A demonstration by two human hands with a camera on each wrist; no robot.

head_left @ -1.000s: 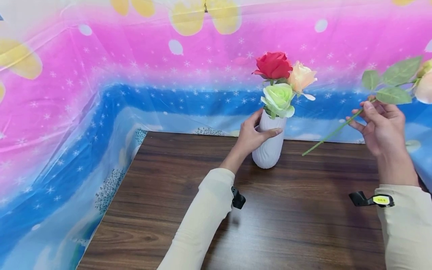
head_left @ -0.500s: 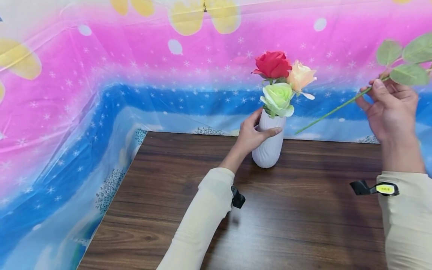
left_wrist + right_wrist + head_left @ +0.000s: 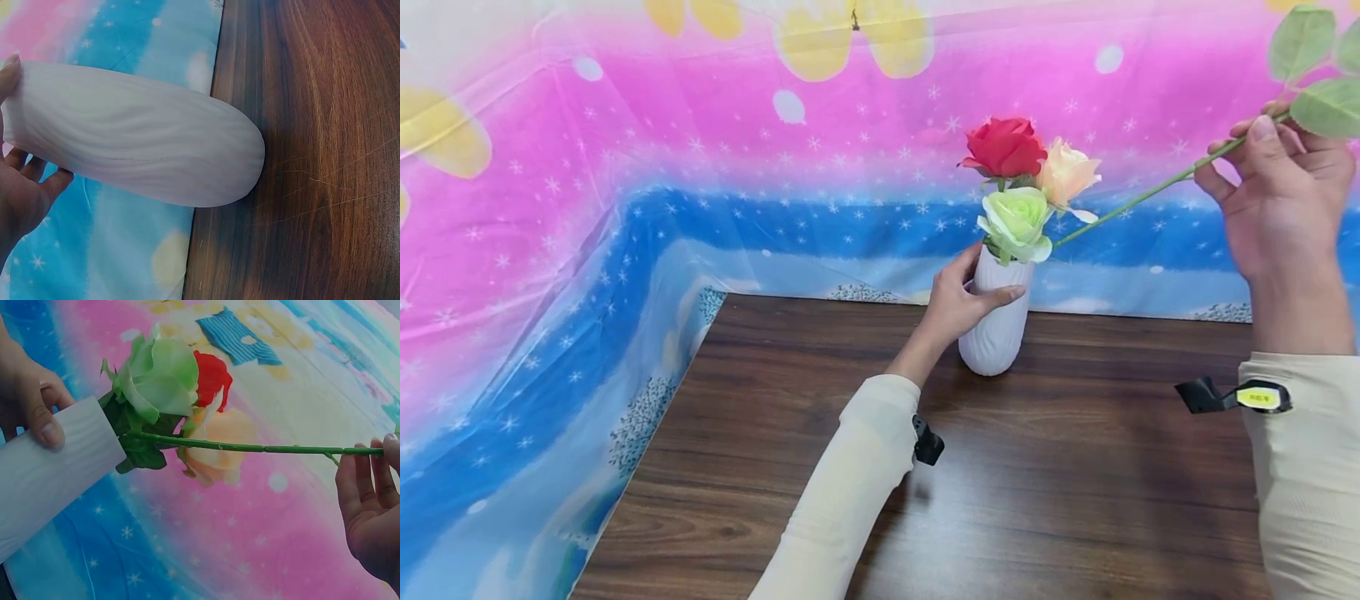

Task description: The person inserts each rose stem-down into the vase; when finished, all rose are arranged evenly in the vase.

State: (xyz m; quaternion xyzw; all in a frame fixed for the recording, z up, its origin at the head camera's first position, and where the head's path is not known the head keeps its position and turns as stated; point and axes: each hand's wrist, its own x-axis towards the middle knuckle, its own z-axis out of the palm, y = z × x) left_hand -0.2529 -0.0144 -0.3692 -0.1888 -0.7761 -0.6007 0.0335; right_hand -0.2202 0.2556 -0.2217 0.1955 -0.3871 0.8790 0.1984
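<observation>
A white ribbed vase (image 3: 996,337) stands on the table, and my left hand (image 3: 957,298) grips it near the top, thumb across the front. A red rose (image 3: 1004,148), a peach rose (image 3: 1066,173) and a pale green rose (image 3: 1017,222) stand in it. Up at the right, my right hand (image 3: 1288,187) pinches the green stem (image 3: 1157,188) of another flower, whose leaves (image 3: 1302,43) show above the fingers; its bloom is out of view. The stem slants down to the vase mouth, its tip (image 3: 132,435) among leaves beside the green rose. Whether it is inside, I cannot tell.
The dark wooden table (image 3: 790,417) has its back edge just behind the vase. Beyond hangs a pink and blue cloth (image 3: 700,125) with snowflakes. Black wrist cameras sit on both cream sleeves (image 3: 850,467).
My right hand has risen and moved right, lifting the stem. The stem's lower end has come up from table level to the vase mouth. My left hand and the vase have stayed put.
</observation>
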